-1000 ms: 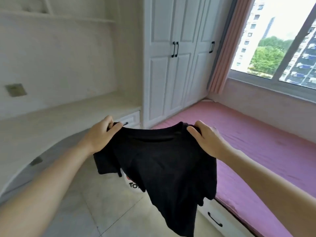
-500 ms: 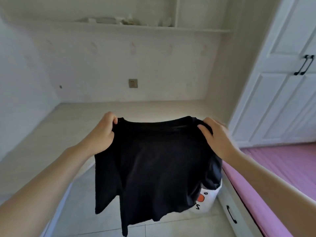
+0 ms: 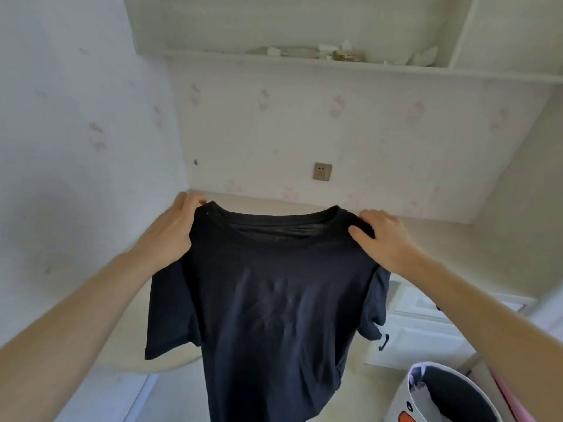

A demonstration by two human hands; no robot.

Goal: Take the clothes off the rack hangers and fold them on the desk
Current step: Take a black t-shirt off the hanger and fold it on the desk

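Both hands, left hand [image 3: 170,236] and right hand [image 3: 380,239], pinch the black T-shirt [image 3: 268,300] by its shoulders, body hanging lengthwise down before the desk's [image 3: 441,239] near edge.

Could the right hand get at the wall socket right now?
Probably not yet: the right hand grips the shirt, and the socket sits on the wall across the desk.

A dark short-sleeved T-shirt [image 3: 268,300] hangs unfolded, held up by its shoulders above the pale desk [image 3: 457,239].
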